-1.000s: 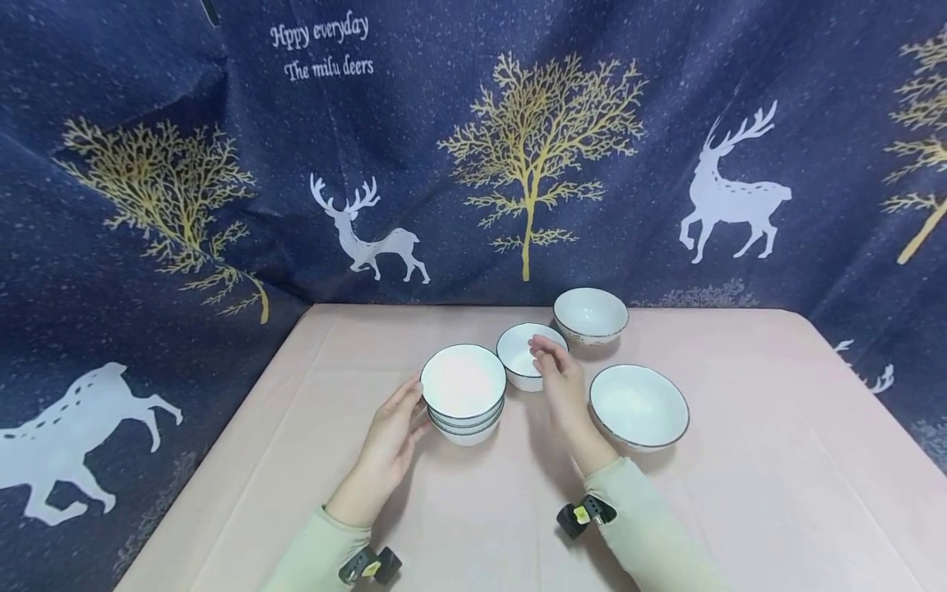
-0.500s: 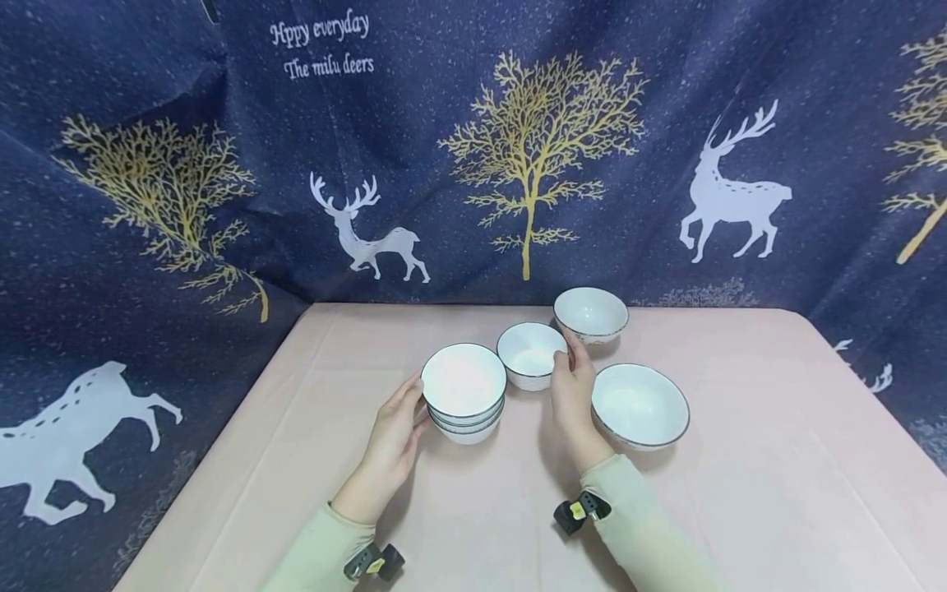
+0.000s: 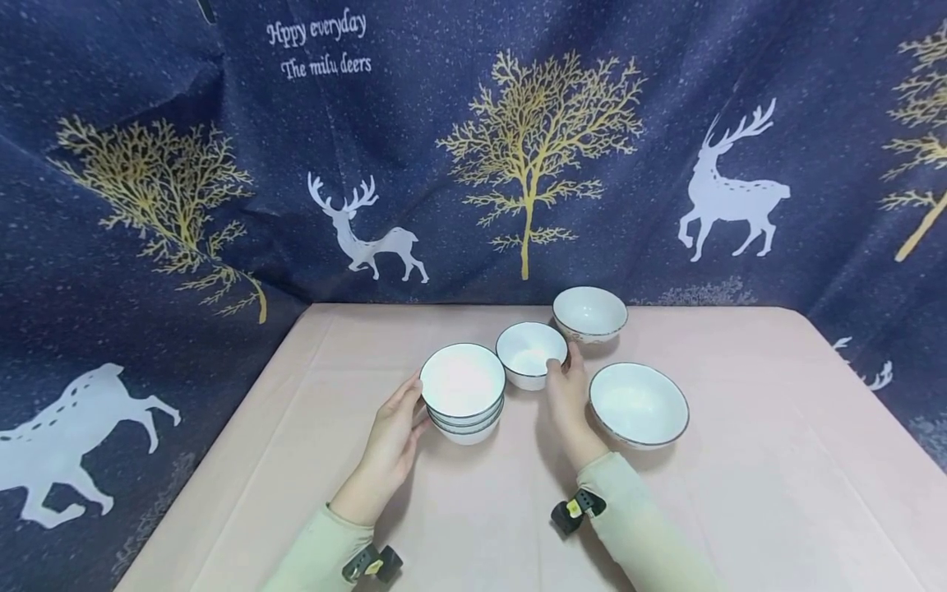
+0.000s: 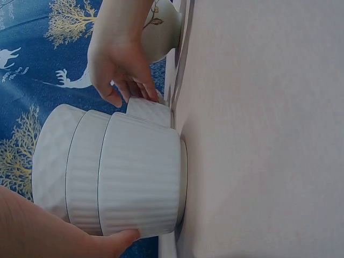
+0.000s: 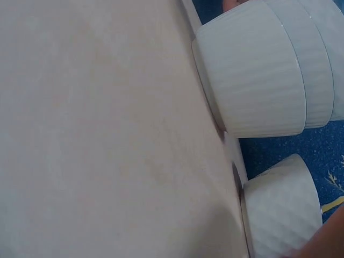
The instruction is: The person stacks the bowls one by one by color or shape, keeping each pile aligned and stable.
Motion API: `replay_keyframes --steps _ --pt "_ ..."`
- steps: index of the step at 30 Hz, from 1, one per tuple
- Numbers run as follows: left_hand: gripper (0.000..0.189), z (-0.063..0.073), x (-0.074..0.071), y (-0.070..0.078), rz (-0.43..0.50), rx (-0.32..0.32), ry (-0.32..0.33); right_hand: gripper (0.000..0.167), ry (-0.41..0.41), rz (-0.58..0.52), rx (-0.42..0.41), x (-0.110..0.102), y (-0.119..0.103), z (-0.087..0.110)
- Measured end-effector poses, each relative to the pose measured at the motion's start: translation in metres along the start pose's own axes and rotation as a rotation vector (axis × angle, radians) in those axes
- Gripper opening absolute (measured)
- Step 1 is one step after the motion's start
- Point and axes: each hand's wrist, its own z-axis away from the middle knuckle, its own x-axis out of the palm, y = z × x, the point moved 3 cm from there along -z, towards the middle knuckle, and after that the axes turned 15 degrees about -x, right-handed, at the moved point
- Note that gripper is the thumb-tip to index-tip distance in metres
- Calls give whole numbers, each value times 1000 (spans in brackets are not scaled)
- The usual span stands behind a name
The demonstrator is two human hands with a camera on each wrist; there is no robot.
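A stack of three white bowls (image 3: 463, 382) with dark rims stands upright left of the table's middle. My left hand (image 3: 392, 427) holds the stack's left side, and in the left wrist view its thumb (image 4: 121, 240) lies against the lowest bowl's ribbed wall. Just behind and right of the stack sits a single small white bowl (image 3: 528, 352), its outside dimpled in the right wrist view. My right hand (image 3: 570, 403) grips this bowl's right side, with the thumb over the near rim and the fingers round the outer wall, partly hidden.
A wide white bowl (image 3: 639, 404) stands right of my right hand. Another bowl (image 3: 589, 312), patterned outside, is behind the small one by the table's back edge. A pink cloth covers the table (image 3: 769, 460). A dark blue curtain (image 3: 621, 205) hangs behind it.
My right hand has moved from over the small bowl to its right side and closed on the rim. The left hand and the bowls stay in place.
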Motion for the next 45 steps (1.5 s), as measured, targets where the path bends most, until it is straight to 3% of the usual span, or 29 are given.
replay_keyframes --steps 9,15,34,45 --pt "48 1 0 -2 -6 -4 11 64 -77 15 113 1 7 -1" --pt "47 -1 0 -2 5 -8 15 65 -83 -57 204 2 11 -2" --pt "48 -2 -2 -2 -20 -8 17 64 -59 -57 153 4 11 4" --pt "48 -3 -3 -3 -5 -8 27 62 30 -165 135 5 9 1"
